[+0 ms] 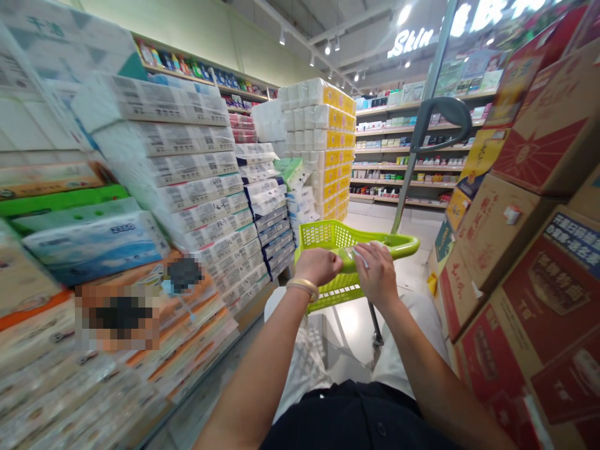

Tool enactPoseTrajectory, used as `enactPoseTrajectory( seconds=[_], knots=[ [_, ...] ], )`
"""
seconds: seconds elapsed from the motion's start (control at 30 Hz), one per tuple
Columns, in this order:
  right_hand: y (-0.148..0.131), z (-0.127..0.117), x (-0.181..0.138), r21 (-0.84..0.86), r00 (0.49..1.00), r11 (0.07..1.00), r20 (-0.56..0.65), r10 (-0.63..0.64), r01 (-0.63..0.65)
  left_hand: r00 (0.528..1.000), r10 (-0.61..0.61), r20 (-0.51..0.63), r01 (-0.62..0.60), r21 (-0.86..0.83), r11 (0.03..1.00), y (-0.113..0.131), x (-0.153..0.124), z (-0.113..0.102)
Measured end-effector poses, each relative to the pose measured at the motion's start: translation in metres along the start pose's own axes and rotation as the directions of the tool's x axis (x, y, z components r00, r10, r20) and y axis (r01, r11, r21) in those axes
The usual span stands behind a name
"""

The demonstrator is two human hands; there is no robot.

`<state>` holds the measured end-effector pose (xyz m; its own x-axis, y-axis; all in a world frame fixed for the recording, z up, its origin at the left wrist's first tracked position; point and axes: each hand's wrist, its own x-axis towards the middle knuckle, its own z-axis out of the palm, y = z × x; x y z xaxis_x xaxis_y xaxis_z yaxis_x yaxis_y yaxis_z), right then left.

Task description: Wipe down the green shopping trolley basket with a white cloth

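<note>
A lime-green plastic shopping cart (335, 284) stands right in front of me, with a perforated basket and a rounded handle (405, 247) along its near side. My left hand (319, 269), a gold-coloured bangle (302, 286) at its wrist, is closed around the left part of this handle. Just right of it, my right hand (376, 272) lies over the handle with its fingers curled. Something thin and white, like a tissue (360, 255), shows between those fingers and the handle. The undersides of both hands are hidden.
Stacked packs of paper (201, 162) line the left side, with a tall yellow-and-white stack (337, 144) beyond. Cardboard cartons (510, 231) crowd close on the right. A metal post with a grey loop (443, 122) rises ahead right. Stocked shelves (398, 140) stand at the back.
</note>
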<state>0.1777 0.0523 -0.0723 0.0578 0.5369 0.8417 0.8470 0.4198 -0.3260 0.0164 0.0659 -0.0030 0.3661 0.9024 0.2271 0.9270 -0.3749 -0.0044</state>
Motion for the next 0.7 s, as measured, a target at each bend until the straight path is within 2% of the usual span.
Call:
enactPoseTrajectory(
  seconds=[0.1, 0.27, 0.33, 0.4, 0.5, 0.57, 0.7],
  knots=[
    [-0.007, -0.001, -0.004, 0.056, 0.994, 0.995, 0.066, -0.091, 0.087, 1.0, 0.007, -0.007, -0.007, 0.002, 1.0, 0.0, -0.001, 0.0],
    [0.02, -0.009, 0.0, 0.026, 0.992, 0.997, -0.1, 0.079, -0.076, 1.0, 0.013, -0.022, -0.013, 0.001, 1.0, 0.0, -0.003, 0.0],
    [0.022, -0.01, 0.002, -0.001, 0.984, 0.993, -0.134, 0.116, -0.118, 1.0, 0.017, -0.024, -0.017, 0.0, 1.0, 0.002, -0.004, 0.0],
    [0.013, -0.01, 0.002, -0.013, 0.991, 0.996, -0.104, 0.082, -0.084, 0.999, 0.023, -0.023, -0.023, 0.0, 1.0, 0.003, -0.003, 0.0],
    [-0.01, -0.008, -0.002, 0.03, 0.999, 0.998, 0.012, -0.052, 0.051, 0.999, 0.039, -0.018, -0.039, 0.0, 0.999, 0.006, -0.004, 0.0],
    [-0.017, -0.007, -0.004, 0.065, 0.994, 0.993, 0.047, -0.101, 0.098, 0.999, 0.05, -0.016, -0.05, 0.001, 0.999, 0.006, -0.004, 0.0],
    [-0.001, -0.012, -0.002, 0.002, 0.999, 1.0, -0.05, 0.005, -0.005, 0.998, 0.055, -0.009, -0.055, 0.008, 0.998, 0.006, -0.004, 0.001]
  ],
)
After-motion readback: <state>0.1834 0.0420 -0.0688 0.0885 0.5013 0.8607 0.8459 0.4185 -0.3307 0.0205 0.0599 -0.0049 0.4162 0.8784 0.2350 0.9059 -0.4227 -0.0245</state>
